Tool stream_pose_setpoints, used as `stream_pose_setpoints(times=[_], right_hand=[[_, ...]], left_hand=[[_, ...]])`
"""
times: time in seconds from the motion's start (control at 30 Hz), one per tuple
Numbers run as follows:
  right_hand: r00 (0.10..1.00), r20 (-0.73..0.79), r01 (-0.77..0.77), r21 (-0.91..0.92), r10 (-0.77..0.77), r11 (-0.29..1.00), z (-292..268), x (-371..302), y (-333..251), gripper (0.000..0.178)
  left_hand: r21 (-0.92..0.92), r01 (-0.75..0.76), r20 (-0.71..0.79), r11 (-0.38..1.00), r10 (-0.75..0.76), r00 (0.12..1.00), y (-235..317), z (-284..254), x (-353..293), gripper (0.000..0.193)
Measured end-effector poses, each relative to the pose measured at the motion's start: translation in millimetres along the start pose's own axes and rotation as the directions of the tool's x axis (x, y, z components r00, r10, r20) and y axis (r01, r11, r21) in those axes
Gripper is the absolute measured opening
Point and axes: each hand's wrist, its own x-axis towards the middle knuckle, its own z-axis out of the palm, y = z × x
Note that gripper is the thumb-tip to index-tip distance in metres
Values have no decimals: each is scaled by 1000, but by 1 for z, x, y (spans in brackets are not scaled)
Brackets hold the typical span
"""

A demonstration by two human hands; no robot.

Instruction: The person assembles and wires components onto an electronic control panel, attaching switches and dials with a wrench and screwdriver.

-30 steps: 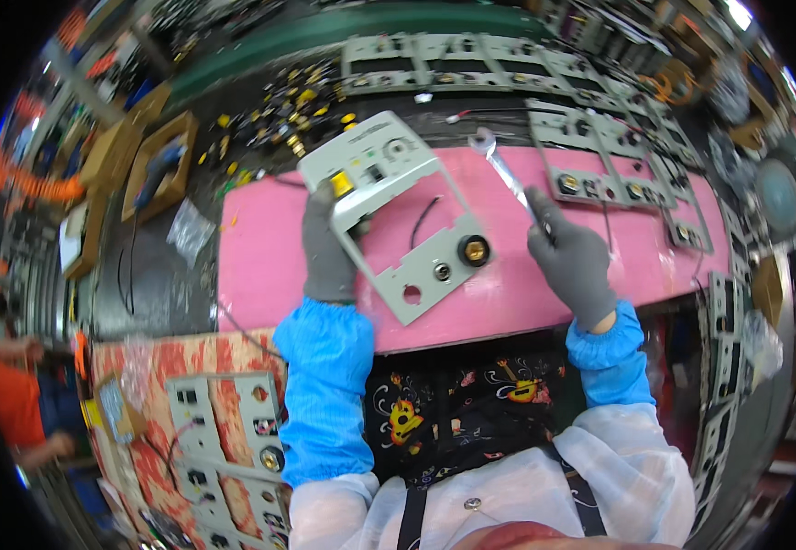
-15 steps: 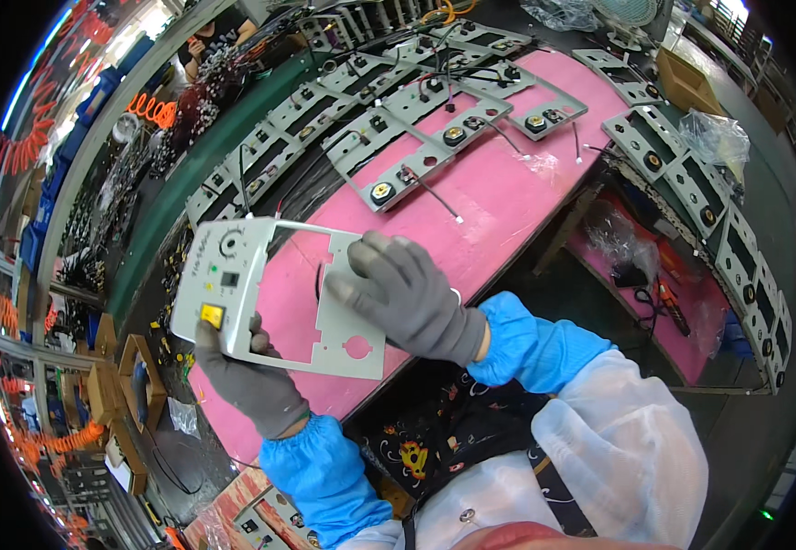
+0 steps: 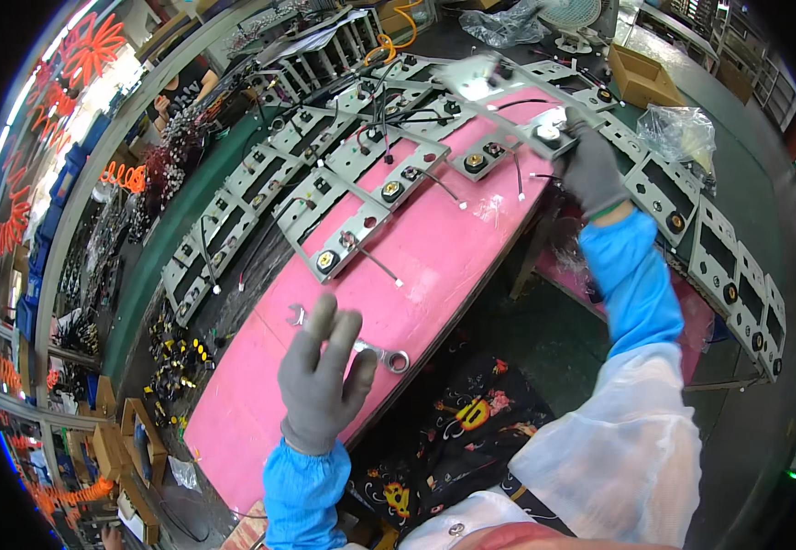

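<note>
My left hand (image 3: 320,380), in a grey glove, is raised over the pink mat (image 3: 260,394) with its fingers apart and nothing in them. Beneath it lies a combination wrench (image 3: 396,360), its middle hidden by the fingers. Out at the far right, my right hand (image 3: 592,170), also gloved, grips the near corner of a grey metal panel (image 3: 531,128). Motion smears that panel; a round fitting shows beside the fingers. To its left, a row of similar panels (image 3: 361,243) with round fittings and loose cables lies across the mat.
More panels (image 3: 691,206) line a ledge on the right. Behind them are a cardboard box (image 3: 641,78) and clear plastic bags (image 3: 677,137). Small yellow and black parts (image 3: 178,367) lie left of the mat. Another person (image 3: 182,92) is at the far left.
Both hands held a panel with a yellow switch close to me. The left has let go and opened; the right has swung far right, holding a panel. The wrench has come into sight.
</note>
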Motion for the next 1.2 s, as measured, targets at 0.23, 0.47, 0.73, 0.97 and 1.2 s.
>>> stream_pose_setpoints(times=[0.23, 0.47, 0.73, 0.97, 1.2], right_hand=[[897, -195, -415, -65, 397, 907, -19, 80, 0, 28], [784, -204, -606, -452, 586, 654, 39, 118, 20, 59], [936, 81, 185, -941, 343, -283, -20, 203, 20, 41], [924, -11, 59, -984, 382, -170, -22, 211, 59, 43], [955, -296, -294, -951, 6, -92, -24, 208, 12, 46]], left_hand=[[79, 336, 154, 938, -345, 926, -26, 43, -59, 43], [125, 424, 170, 897, -440, 882, -28, 52, -50, 36], [147, 435, 153, 888, -455, 877, -24, 52, -42, 29], [132, 430, 163, 893, -448, 879, -27, 49, -42, 27], [61, 435, 151, 898, -439, 886, -25, 53, -39, 27]])
